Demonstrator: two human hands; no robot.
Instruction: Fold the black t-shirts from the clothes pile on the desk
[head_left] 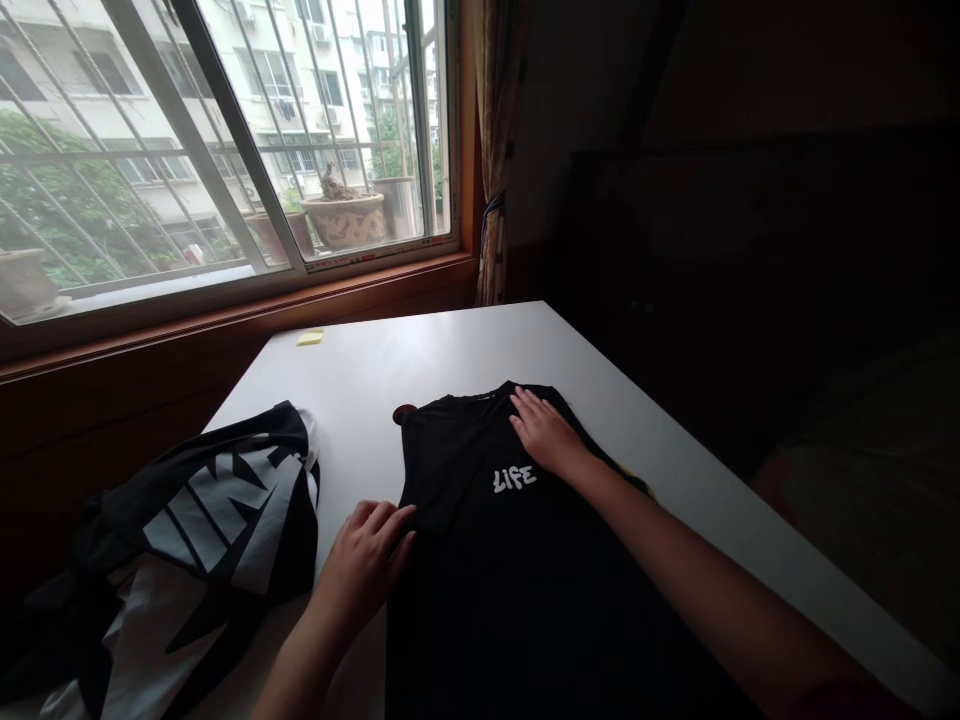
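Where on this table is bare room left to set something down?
Bare tabletop runs from the black T-shirt to the far edge, the yellow note at its left. A narrower strip borders the shirt's right. Crowded left: the black-and-white garment lies there and the left hand fills the gap.

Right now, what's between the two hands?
Black shirt, with its white LIFE print; left hand at its edge, right hand flat on it. Head view.

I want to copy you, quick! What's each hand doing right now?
Left hand: open, fingertips on the black T-shirt's left edge.
Right hand: open, flat on the T-shirt near its collar.
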